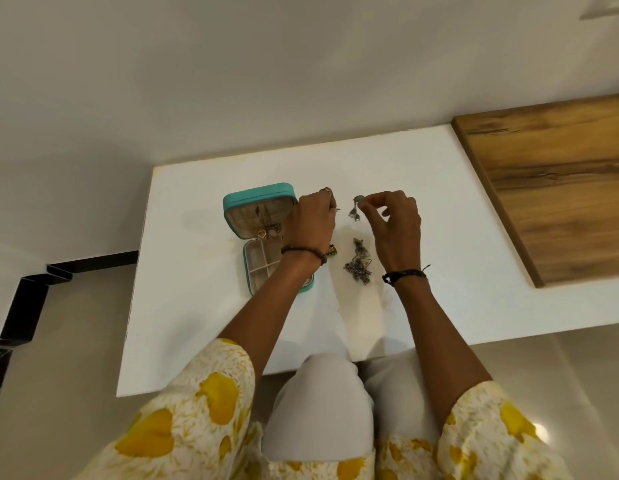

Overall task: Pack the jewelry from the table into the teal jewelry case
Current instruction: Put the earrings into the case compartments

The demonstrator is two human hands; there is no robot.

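While the white table (232,341) fills most of the view, a wooden board (550,188) is seen lying on its far right side. The teal case (259,233) is laid open left of centre, its lid half farther away with gold pieces against the lining and its divided tray half nearer, partly hidden by the left forearm. A pile of silver jewelry (359,261) is left on the table between the two wrists, apart from the case. A small dark and gold piece (331,251) is seen just beside the left wrist. The left hand (313,221) is held over the case's right edge with its fingers curled; something small seems to be pinched at the fingertips, but it cannot be told what. A silver earring (356,206) is pinched by the right hand (394,223) between thumb and forefinger and held up above the table, hanging between the two hands.
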